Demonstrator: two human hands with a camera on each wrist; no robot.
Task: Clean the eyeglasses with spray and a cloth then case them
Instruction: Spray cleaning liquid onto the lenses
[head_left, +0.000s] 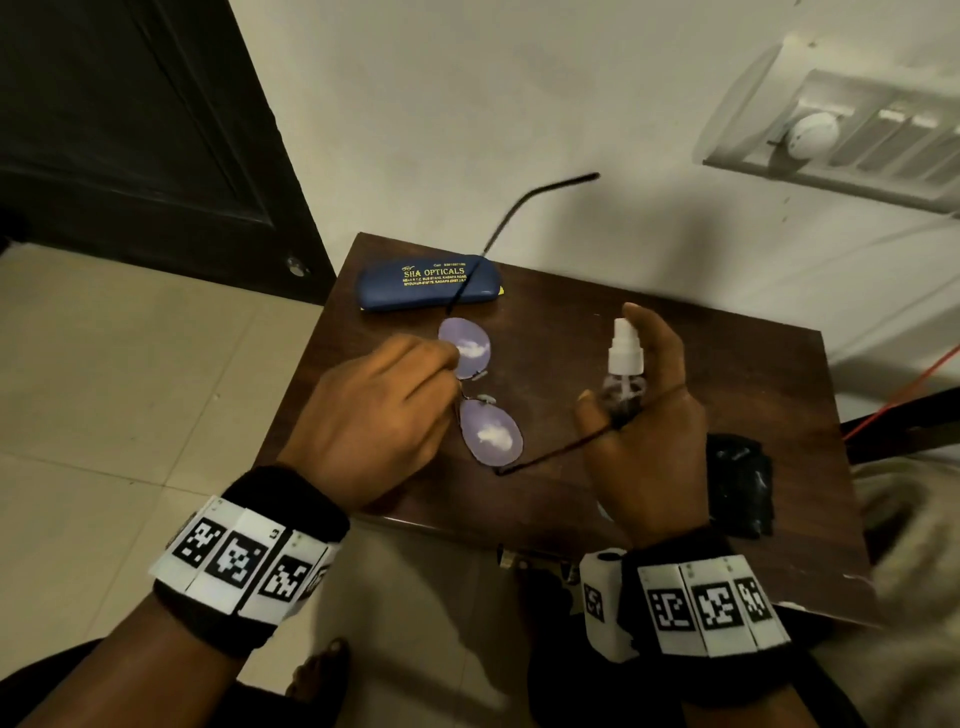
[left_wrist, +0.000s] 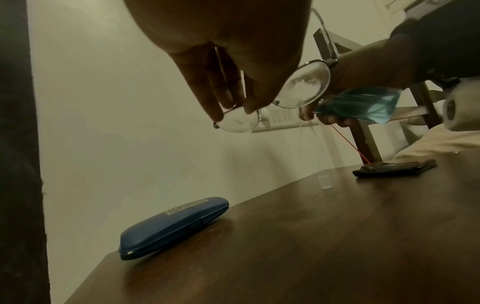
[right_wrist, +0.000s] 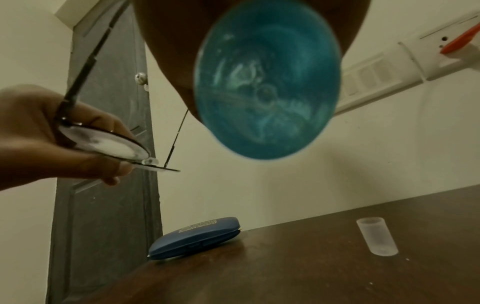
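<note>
My left hand (head_left: 384, 410) pinches the eyeglasses (head_left: 491, 436) at the bridge, above the brown table (head_left: 753, 374). Both lenses carry white spray patches, and the temples are unfolded. In the left wrist view my left fingers (left_wrist: 218, 90) pinch the wire between the two lenses of the eyeglasses (left_wrist: 303, 86). My right hand (head_left: 649, 415) grips the spray bottle (head_left: 623, 364) upright, white nozzle toward the glasses. The bottle's blue base (right_wrist: 267, 80) fills the right wrist view. The blue glasses case (head_left: 428, 283) lies closed at the table's far left corner. A dark cloth (head_left: 740, 483) lies by my right wrist.
The bottle's clear cap (right_wrist: 376, 238) lies on its side on the table. A dark door (head_left: 130, 130) stands at the left, and a white switch panel (head_left: 841, 135) is on the wall to the right. Tiled floor (head_left: 130, 389) lies left of the table.
</note>
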